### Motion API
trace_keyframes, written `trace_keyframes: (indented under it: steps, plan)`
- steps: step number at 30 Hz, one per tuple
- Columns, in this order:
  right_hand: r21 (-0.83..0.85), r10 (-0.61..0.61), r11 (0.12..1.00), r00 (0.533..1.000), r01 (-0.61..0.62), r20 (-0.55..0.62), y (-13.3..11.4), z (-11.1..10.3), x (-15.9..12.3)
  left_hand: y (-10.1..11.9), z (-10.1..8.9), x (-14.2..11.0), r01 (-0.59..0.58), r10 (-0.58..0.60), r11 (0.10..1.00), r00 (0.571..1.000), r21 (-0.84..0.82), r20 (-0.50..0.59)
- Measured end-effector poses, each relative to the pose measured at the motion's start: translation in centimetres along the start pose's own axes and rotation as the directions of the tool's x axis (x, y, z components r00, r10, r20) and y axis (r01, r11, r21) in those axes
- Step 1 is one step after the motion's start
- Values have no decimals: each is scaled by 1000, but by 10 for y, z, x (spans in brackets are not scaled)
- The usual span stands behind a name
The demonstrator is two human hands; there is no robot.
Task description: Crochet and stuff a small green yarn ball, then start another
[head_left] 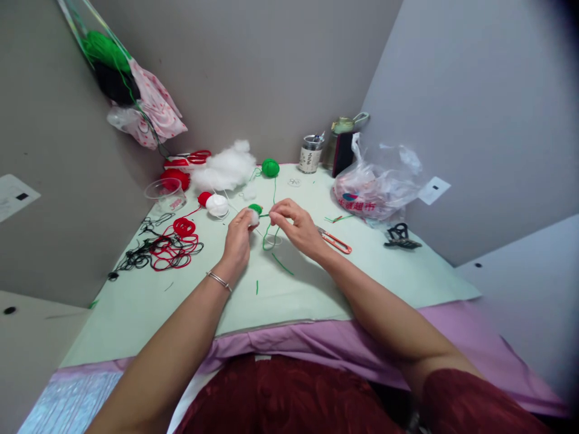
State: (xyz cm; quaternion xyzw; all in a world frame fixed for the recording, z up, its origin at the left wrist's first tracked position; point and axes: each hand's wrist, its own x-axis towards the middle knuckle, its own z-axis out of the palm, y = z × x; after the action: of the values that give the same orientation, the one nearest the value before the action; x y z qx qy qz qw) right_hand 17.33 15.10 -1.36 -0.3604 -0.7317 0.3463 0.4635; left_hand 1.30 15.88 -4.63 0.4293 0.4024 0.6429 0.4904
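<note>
In the middle of the table, my left hand is closed around a small green and white yarn piece, with white fluff showing by the thumb. Just to its right, my right hand pinches green yarn, which stretches short and straight from the piece to the fingertips. Whether a thin tool is also in that pinch is hidden. Loops of green yarn hang below the fingers, and a strand runs back to a green yarn ball. Orange-handled thread snips lie beside my right hand.
White stuffing, a white yarn ball and a clear plastic tub stand back left. Tangled red yarn and black yarn lie left. A plastic bag, pen tin and black hair clip are right.
</note>
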Motion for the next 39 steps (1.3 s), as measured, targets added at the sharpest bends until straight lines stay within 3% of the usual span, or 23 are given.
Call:
trace_keyframes:
  steps: [2, 5, 9, 13, 16, 31, 39]
  plan:
    - [170, -14, 985, 999, 20, -37, -3, -1, 1, 0, 3, -3, 24, -24, 1000, 999, -13, 21]
    - [338, 116, 936, 993, -98, -32, 0, -1, 5, 1, 7, -8, 45, -44, 999, 998, -24, 42]
    - [157, 189, 972, 978, -174, -85, 13, -4, 9, 2, 9, -9, 49, -47, 998, 998, -38, 33]
    - [32, 187, 981, 979, -190, 81, 19, -2, 6, 2, 11, -11, 61, -59, 997, 997, -39, 45]
    - [-26, 194, 981, 977, -193, 87, 20, 2, 5, 2, 11, -12, 81, -79, 996, 994, -32, 72]
    - [-62, 248, 968, 968, -245, 40, 23, -6, 8, 5, 6, -7, 107, -106, 994, 964, 6, 243]
    - [-124, 133, 986, 981, -115, 143, 8, -8, 3, 0, 3, -6, 99, -105, 994, 986, 47, 128]
